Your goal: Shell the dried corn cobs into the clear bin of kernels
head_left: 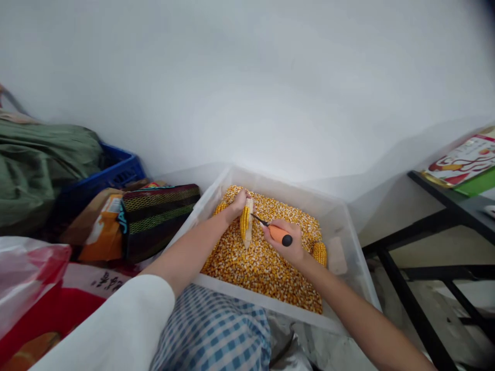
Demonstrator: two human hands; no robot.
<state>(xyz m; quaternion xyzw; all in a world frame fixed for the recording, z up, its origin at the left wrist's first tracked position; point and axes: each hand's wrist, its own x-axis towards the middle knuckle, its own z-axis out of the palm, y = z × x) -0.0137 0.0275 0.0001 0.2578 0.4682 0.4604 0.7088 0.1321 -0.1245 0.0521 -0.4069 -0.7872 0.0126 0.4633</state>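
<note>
My left hand [238,203] is closed around the far end of a corn cob [245,222]. Yellow kernels remain along the cob's left side, while a pale bare strip runs down its right side. In my right hand [294,246] is a screwdriver [279,235] with an orange handle, a black end cap and a thin dark shaft. Its tip points left and meets the cob's bare side, or nearly so. Beneath both hands, loose corn kernels [266,281] fill much of a translucent plastic bin [328,203]. Another ear of corn [319,253] rests on the kernels at the right.
A white wall [247,93] rises behind the bin. To the left are a blue crate [119,164] with green cloth, a dark mesh bag [162,219] and a red and white bag [54,304]. A black metal rack [410,304] stands close on the right.
</note>
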